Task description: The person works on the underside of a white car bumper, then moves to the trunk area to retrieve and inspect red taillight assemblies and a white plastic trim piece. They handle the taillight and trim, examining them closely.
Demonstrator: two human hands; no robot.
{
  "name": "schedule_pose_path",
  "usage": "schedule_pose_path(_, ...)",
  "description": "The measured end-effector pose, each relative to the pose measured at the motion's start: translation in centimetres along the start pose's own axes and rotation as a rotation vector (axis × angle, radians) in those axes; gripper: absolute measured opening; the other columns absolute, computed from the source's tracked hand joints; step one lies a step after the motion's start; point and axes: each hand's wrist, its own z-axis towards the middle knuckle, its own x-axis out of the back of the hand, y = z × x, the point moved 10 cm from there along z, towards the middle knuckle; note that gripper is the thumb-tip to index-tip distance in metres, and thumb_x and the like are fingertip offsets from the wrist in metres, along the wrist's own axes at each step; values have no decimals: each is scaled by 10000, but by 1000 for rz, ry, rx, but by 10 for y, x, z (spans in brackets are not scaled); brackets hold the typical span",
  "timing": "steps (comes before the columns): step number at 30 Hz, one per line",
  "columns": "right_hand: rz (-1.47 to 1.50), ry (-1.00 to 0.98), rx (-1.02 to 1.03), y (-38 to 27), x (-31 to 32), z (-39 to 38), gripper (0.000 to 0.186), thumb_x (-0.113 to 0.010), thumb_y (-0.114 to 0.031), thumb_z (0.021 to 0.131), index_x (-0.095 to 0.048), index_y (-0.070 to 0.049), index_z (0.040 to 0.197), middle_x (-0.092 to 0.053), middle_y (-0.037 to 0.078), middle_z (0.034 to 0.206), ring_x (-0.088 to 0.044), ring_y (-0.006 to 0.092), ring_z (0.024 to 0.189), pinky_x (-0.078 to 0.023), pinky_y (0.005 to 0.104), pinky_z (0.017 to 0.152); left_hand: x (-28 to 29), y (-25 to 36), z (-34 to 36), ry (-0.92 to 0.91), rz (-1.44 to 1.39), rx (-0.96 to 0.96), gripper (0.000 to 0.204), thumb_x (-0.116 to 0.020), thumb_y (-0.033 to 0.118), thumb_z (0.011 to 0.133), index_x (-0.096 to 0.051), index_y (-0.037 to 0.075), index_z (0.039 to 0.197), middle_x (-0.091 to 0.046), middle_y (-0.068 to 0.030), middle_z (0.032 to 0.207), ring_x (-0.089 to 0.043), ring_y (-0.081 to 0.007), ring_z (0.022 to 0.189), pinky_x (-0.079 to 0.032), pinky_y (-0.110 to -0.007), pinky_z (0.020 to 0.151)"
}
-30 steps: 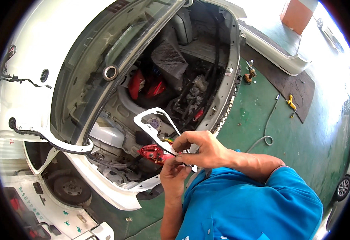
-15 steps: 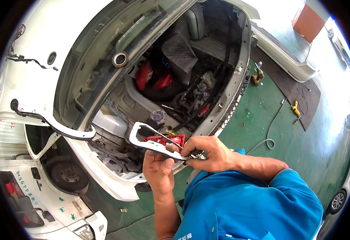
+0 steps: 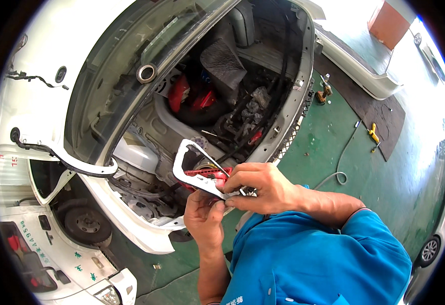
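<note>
One white looped trim piece (image 3: 178, 165), dark along its lower edge: lying at the lower centre of the frame, hanging in front of a red lamp-like part (image 3: 215, 175) and the car boot (image 3: 292, 107). Long axis: slanting from the rounded loop, up and left, to the narrow end, down and right. Left hand (image 3: 204, 216), below the piece: pinching the lower edge between thumb and bent fingers. Right hand (image 3: 260, 188), at the narrow end: curling inward, closing thumb and fingertips on the piece; exact contact partly hidden. Key relation: pointing up-left, away from both hands, at the loop; lying nearer the left hand there, nearer the right hand at the narrow end. Thin upper limb: slanting down-right toward the right hand's knuckles; touching or apart, unclear.
</note>
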Motion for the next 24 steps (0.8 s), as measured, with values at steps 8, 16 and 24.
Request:
schedule_pose_path(8, -38, 33, 38, 2, -6, -5, 207, -756, -9, 758, -700, -3, 957, -677, 139, 840, -679, 323, 742, -554, 389, 640, 6, -3, -5, 34, 37, -4, 333, -686, -45, 843, -590, -53, 1162, -676, -127, 1074, -653, -176, 961, -533, -312, 879)
schedule_pose_path(16, -189, 46, 46, 1, -13, -10, 171, -711, -36, 746, -651, -23, 906, -653, 127, 806, -661, 335, 737, -550, 417, 635, 13, -11, -10, 41, 51, -26, 313, -693, -16, 852, -582, -59, 1141, -658, -125, 1034, -635, -176, 926, -532, -305, 835)
schedule_pose_path(24, -102, -48, -45, 4, -15, -13, 183, -717, -68, 764, -671, -23, 935, -683, 125, 855, -687, 340, 805, -556, 421, 657, 16, -11, -14, 46, 80, -63, 301, -713, 13, 879, -579, -57, 1140, -664, -145, 1036, -646, -187, 920, -538, -316, 835)
